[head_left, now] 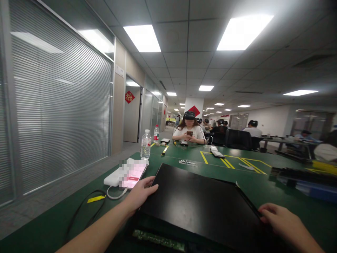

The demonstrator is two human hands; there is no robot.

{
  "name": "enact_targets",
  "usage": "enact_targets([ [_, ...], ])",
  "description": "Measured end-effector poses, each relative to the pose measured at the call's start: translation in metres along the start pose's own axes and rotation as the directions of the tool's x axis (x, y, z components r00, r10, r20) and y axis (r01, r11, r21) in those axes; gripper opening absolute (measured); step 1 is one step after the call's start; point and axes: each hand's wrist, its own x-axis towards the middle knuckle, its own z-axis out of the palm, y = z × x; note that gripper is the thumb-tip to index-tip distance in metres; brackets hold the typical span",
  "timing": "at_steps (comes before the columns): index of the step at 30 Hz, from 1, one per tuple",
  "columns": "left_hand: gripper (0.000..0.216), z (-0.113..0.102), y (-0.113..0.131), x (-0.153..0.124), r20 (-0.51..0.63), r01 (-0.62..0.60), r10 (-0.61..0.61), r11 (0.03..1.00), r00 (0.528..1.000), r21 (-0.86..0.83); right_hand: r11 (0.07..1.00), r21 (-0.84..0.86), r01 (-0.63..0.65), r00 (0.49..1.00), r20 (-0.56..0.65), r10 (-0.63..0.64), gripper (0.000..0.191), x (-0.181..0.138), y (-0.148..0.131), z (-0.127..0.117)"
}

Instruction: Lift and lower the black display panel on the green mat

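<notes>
A flat black display panel [200, 196] fills the near middle of the green table, tilted slightly in view. At its left edge is my left hand [142, 191], thumb over the face and fingers along the side, gripping it. The right edge is pinched between the thumb and fingers of my right hand [276, 216]. Along the panel's near side shows a narrow green circuit board [158, 240], partly in shadow. Whether it is joined to the panel, I cannot tell.
Left of the panel lie a phone [135, 174], a white power bank [113, 178] with its cable, and a black strap [79, 211]. Beyond stands a water bottle [145, 144]. A person [189, 131] sits opposite with a phone. Dark stacked parts [297, 177] are at right.
</notes>
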Motion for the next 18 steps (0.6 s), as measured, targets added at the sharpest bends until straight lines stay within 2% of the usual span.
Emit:
enact_targets([
  [3,0.074,0.000,-0.001,0.002,0.050,0.056,-0.053,0.997,0.997,-0.049,1.000,0.010,-0.012,1.000,-0.002,0.012,0.027,-0.004,-0.004,0.000],
  [6,0.083,0.000,0.002,0.002,0.051,0.078,-0.076,0.996,0.996,-0.051,1.000,0.027,-0.014,1.000,0.001,0.014,0.026,-0.006,-0.007,-0.001],
  [13,0.072,0.003,0.015,-0.004,0.053,0.128,-0.125,0.990,0.991,-0.065,0.999,0.046,-0.024,1.000,-0.003,0.024,0.023,-0.004,-0.004,-0.002],
  [18,0.074,0.005,0.015,-0.004,0.048,0.173,-0.169,0.980,0.984,-0.094,0.998,0.056,-0.008,1.000,-0.009,0.009,0.028,-0.002,0.000,-0.001],
])
